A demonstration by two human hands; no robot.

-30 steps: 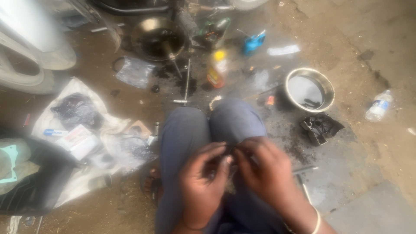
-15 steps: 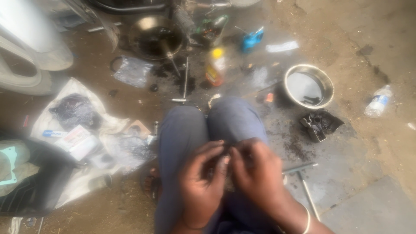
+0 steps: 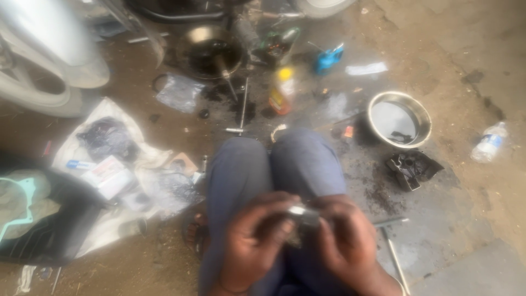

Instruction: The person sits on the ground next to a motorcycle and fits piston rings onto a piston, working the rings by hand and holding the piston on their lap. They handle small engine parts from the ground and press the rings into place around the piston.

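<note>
Together pinching small metal part [image 3: 303,212] between left hand [image 3: 257,241] and right hand [image 3: 345,246]; could slip toward six o'clock, lost among knees [image 3: 274,164].

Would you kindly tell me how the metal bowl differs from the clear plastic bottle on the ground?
The metal bowl stands upright, open at the top; the plastic bottle lies on its side. The bowl is shiny metal with dark liquid inside; the bottle is clear. The bowl sits on wet, stained ground, the bottle on drier dirt. Neither is touched by a hand.

a shiny metal bowl [image 3: 399,119] (smooth, glossy) sits on rough, matt, oil-stained concrete ground [image 3: 466,55].
</note>
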